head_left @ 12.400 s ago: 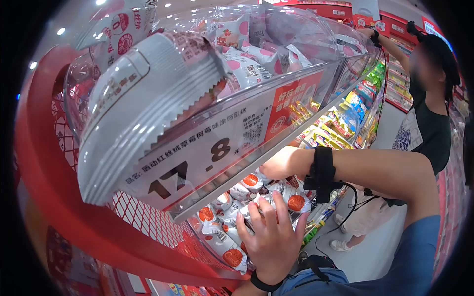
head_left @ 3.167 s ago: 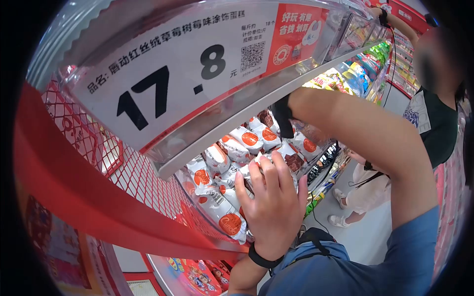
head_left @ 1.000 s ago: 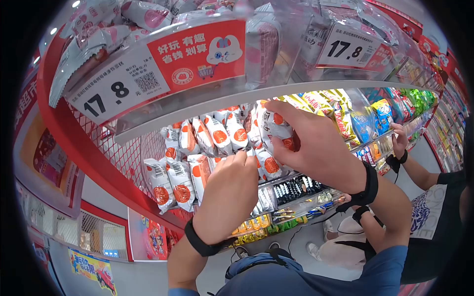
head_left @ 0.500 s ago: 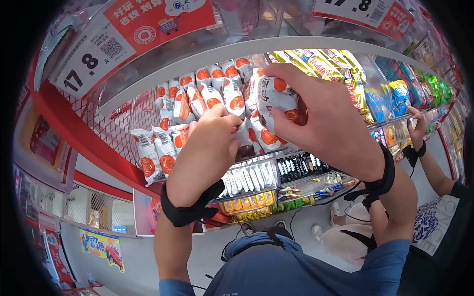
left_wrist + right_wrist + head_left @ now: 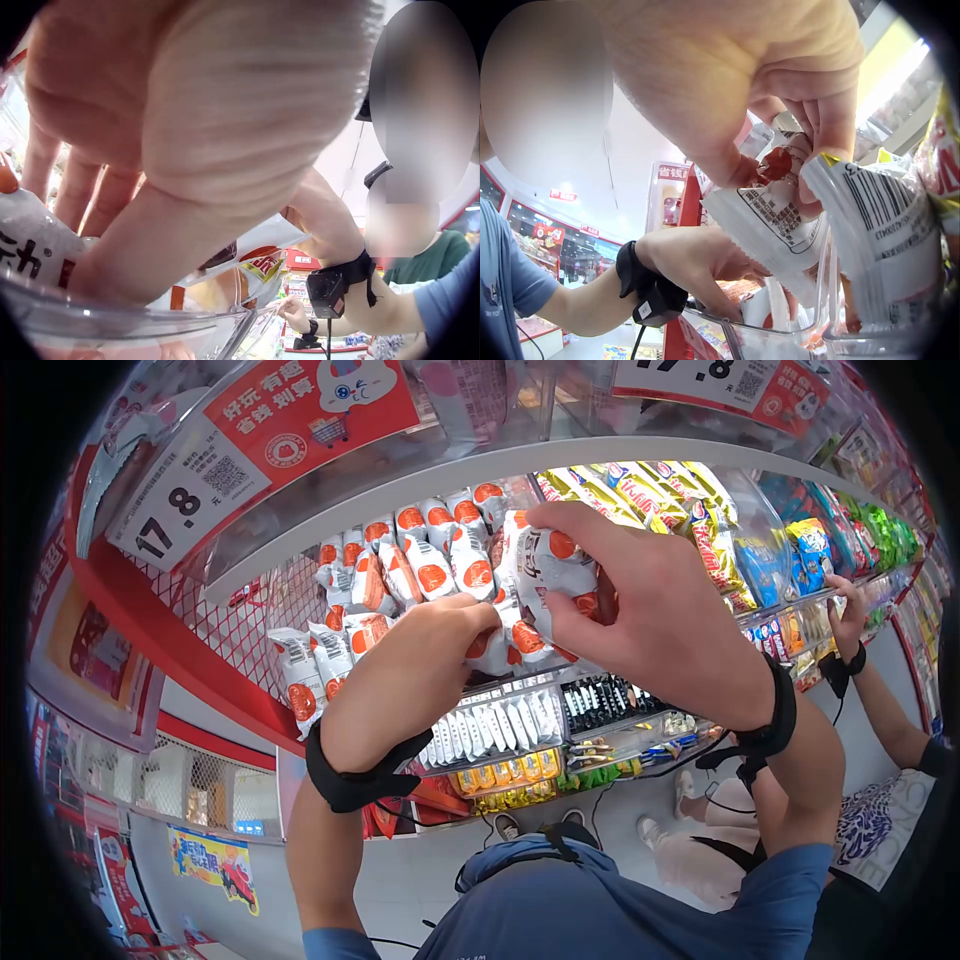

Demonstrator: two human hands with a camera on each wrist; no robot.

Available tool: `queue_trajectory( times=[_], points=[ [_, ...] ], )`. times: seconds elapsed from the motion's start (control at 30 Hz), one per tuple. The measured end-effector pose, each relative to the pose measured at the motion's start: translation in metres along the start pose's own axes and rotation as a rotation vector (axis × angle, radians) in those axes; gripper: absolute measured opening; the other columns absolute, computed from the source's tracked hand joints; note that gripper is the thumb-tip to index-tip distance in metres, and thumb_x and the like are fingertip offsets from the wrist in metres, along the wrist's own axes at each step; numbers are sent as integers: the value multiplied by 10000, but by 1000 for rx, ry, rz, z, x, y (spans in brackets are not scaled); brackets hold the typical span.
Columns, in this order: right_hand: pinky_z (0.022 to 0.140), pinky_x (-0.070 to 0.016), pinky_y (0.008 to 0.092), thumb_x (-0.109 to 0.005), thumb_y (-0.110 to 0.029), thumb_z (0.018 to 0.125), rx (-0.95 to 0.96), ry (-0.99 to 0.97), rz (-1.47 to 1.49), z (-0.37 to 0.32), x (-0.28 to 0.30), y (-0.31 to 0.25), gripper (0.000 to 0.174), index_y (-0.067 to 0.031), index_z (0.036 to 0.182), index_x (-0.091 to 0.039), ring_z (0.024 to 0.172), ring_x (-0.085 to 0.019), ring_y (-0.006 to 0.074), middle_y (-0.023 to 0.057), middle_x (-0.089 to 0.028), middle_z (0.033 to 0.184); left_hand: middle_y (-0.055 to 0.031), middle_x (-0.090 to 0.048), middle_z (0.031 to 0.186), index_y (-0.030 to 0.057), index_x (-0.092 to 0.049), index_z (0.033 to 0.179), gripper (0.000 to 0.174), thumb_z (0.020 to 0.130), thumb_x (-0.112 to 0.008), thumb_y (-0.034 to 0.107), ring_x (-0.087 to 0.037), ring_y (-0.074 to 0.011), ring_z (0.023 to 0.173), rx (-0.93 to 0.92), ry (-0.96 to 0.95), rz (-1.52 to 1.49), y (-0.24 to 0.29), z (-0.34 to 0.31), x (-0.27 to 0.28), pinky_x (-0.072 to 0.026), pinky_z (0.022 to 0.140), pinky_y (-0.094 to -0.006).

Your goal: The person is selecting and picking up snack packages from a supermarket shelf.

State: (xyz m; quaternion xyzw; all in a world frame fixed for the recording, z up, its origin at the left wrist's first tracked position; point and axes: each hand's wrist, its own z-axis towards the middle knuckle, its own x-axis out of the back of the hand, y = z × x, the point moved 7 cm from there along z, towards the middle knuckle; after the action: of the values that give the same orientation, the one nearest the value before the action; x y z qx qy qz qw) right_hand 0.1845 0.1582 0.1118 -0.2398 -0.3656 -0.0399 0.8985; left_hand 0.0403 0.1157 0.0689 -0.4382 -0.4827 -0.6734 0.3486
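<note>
My right hand (image 5: 670,600) grips a white cake packet with red dots (image 5: 545,565) between thumb and fingers, over the right side of the clear bin. The right wrist view shows its printed back and crimped end. My left hand (image 5: 420,650) is at the bin's front, fingers bent down at another white-and-red packet (image 5: 490,652). In the left wrist view the thumb lies in front of the lettered white packet (image 5: 30,232), with the fingers behind it. More white packets (image 5: 430,575) stand in rows behind, their red ovals outward.
A clear upper shelf with a price sign (image 5: 190,510) overhangs the bin. A red rim and mesh (image 5: 190,645) bound the left. Yellow packets (image 5: 640,490) fill the neighbouring bin; white and black bars (image 5: 510,720) lie below. Another person's hand (image 5: 848,610) is at the right.
The view has shifted from close under the price sign to over the bin. My left hand, spread flat on packets earlier, now bends at the front; my right hand has come into sight holding a packet.
</note>
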Motion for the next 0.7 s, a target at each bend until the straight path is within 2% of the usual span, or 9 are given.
queue_trajectory(
  times=[0.1, 0.2, 0.3, 0.4, 0.5, 0.6, 0.7],
  points=[
    [546, -501, 293, -678, -99, 808, -15, -11, 9, -2, 1, 2, 475, -42, 1266, -567, 560, -617, 159, 101, -656, 817, -138, -592, 927, 17, -619, 989, 363, 663, -608, -144, -595, -349, 908, -42, 46, 55, 10, 2, 9, -470, 855, -403],
    [542, -497, 297, -674, -99, 809, 8, 21, -2, -4, 2, 2, 461, -39, 1254, -570, 555, -613, 161, 99, -647, 772, -122, -584, 990, 33, -636, 984, 395, 646, -582, -163, -584, -336, 959, -162, 128, 172, 13, -2, 7, -454, 871, -416],
    [538, -493, 300, -673, -97, 810, 20, 26, -19, -2, 2, 0, 447, -33, 1240, -572, 551, -609, 161, 94, -627, 711, -113, -564, 1033, 68, -660, 991, 409, 651, -593, -148, -569, -328, 1002, -277, 284, 401, 22, -9, 11, -441, 898, -422],
    [538, -492, 302, -674, -94, 811, 41, 39, -1, -2, 1, 0, 438, -32, 1233, -572, 548, -606, 160, 86, -609, 668, -129, -611, 978, 97, -681, 1012, 395, 679, -629, -111, -610, -320, 932, 17, 55, 340, 4, -6, 5, -472, 852, -398],
    [540, -492, 302, -676, -89, 814, 55, 47, 32, -2, 0, 0, 438, -33, 1235, -569, 547, -603, 158, 83, -605, 657, -152, -654, 895, 99, -696, 1060, 377, 721, -669, -63, -647, -313, 821, 90, -8, 241, 1, -7, 5, -497, 752, -391],
    [545, -496, 295, -677, -85, 816, 59, 47, 37, -2, -1, 1, 435, -35, 1235, -571, 555, -610, 154, 80, -604, 657, -162, -671, 837, 86, -703, 1098, 365, 752, -691, -30, -656, -314, 735, 21, 27, 168, 9, -11, 7, -493, 667, -396],
    [552, -503, 288, -683, -89, 817, 59, 46, 27, -2, 0, -1, 434, -40, 1236, -578, 572, -625, 151, 84, -621, 692, -163, -660, 836, 81, -707, 1118, 369, 767, -681, -32, -650, -314, 737, 5, 11, 139, 13, -8, 4, -491, 671, -401]
  ],
)
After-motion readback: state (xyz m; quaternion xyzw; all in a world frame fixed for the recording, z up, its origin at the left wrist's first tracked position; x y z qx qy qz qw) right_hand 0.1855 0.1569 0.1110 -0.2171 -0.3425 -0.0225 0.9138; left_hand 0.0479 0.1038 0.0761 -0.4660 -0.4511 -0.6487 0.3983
